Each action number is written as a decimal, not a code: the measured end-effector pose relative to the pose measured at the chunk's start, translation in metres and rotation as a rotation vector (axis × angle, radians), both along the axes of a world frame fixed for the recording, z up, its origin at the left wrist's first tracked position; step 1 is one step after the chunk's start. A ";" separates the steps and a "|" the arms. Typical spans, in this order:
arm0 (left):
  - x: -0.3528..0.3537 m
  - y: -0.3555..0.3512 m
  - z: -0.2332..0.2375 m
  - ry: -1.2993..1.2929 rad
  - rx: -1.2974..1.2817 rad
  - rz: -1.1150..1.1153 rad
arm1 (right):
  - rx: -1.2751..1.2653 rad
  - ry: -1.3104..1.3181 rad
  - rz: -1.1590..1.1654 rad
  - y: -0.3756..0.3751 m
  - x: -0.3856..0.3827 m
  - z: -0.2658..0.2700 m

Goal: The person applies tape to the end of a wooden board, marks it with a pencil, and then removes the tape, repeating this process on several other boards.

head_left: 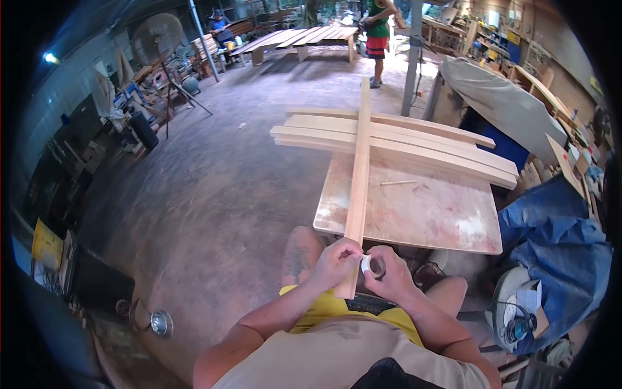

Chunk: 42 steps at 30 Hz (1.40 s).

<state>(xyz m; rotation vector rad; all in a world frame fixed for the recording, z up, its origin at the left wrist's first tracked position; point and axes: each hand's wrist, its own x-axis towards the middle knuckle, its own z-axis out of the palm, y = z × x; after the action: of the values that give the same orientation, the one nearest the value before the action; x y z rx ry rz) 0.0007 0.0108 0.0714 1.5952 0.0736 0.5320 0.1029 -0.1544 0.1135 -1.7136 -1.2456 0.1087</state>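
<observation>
My right hand (391,275) is closed round a small roll of white tape (367,264). My left hand (338,261) pinches at the roll's near side, its fingertips close to those of my right hand; what they pinch is too small to make out. A long wooden board (360,175) runs from between my legs, beneath my hands, out over the worktable (447,223). It lies across several stacked planks (414,144) on the table's far half. A thin stick, perhaps a pencil (398,183), rests on the tabletop.
Blue tarp (551,240) and a round-topped stand (515,305) with a power tool (520,326) are at the right. A metal post (412,71) rises behind the planks. Far back, a person in green (378,29) stands near a slatted table (298,37); another person (220,27) is farther left.
</observation>
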 end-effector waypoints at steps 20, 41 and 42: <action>-0.009 -0.006 0.008 -0.127 0.281 -0.044 | -0.105 0.163 -0.046 -0.010 -0.008 -0.016; 0.037 -0.014 -0.072 0.287 -1.171 -0.706 | 0.023 0.211 -0.078 -0.097 -0.008 -0.034; 0.043 -0.020 -0.067 0.281 -1.164 -0.711 | 0.004 0.269 -0.121 -0.104 -0.013 -0.029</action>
<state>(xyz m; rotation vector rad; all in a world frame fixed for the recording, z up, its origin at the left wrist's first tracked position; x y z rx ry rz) 0.0442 -0.0095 0.0044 0.4581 0.0120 -0.2962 0.0895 -0.2589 0.0841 -1.7031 -0.9415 0.2557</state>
